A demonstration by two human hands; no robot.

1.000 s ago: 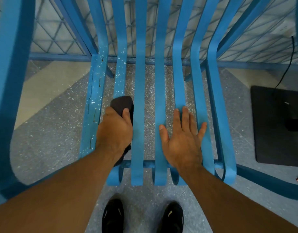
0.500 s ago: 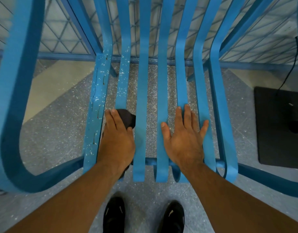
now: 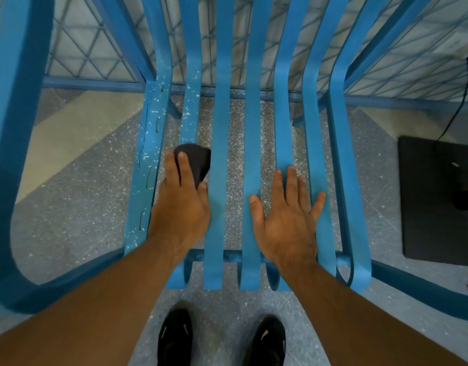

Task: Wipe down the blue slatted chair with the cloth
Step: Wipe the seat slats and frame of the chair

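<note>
Left hand (image 3: 181, 204) presses a dark cloth (image 3: 197, 161) flat on the blue chair's (image 3: 222, 180) second-left seat slat; right hand (image 3: 287, 217) rests open, empty. Left slats remain speckled, so wiping looks barely underway.

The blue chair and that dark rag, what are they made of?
The blue chair looks like painted metal or bent wood; its thin slats curve smoothly and the matte paint is speckled with pale chips, so I cannot say which. The dark cloth under the left hand looks like soft fabric, rumpled and dull. The right hand lies flat on the slats.
</note>
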